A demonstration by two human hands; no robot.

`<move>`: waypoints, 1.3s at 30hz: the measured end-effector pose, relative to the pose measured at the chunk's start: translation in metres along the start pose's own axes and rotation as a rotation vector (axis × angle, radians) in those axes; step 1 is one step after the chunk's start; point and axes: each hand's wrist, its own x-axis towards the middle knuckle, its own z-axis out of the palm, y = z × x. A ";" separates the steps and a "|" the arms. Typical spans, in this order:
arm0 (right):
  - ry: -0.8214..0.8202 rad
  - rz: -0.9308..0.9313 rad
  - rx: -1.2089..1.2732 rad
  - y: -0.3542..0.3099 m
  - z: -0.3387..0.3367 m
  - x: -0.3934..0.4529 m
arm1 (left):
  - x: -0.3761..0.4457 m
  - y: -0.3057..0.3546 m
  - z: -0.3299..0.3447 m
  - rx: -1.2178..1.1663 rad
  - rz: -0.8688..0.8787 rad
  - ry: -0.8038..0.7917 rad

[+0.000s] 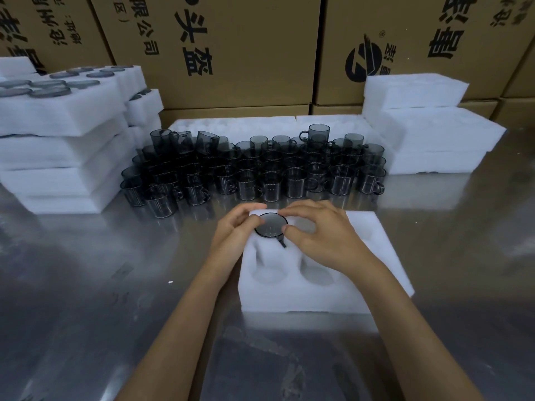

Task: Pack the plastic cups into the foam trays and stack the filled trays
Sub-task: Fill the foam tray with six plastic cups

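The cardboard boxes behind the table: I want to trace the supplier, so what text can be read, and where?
"头盔": middle cardboard box, printed sideways.
"限公司": same box, start cut off.
"地址:": left cardboard box; the line beside it is too blurred to read.
"®": by the round black logo on the right cardboard box; its large characters are cut off and unreadable.
The plastic cups and foam trays show no text.

Dim, even light from above glares softly off my steel worktop [86,270]; the edges bend and blur.
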 end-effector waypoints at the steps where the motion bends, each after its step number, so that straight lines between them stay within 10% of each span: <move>1: -0.007 0.006 0.008 -0.001 0.000 0.000 | 0.001 -0.001 0.003 0.012 0.031 0.024; 7: -0.030 0.255 0.479 -0.002 -0.021 0.023 | 0.010 -0.007 0.001 -0.006 0.034 0.083; 21: 0.138 0.407 -0.251 0.069 -0.037 0.173 | 0.051 -0.020 0.005 0.056 0.039 0.200; 39: 0.418 0.146 0.063 0.072 -0.029 0.201 | 0.059 -0.015 0.010 0.038 -0.004 0.170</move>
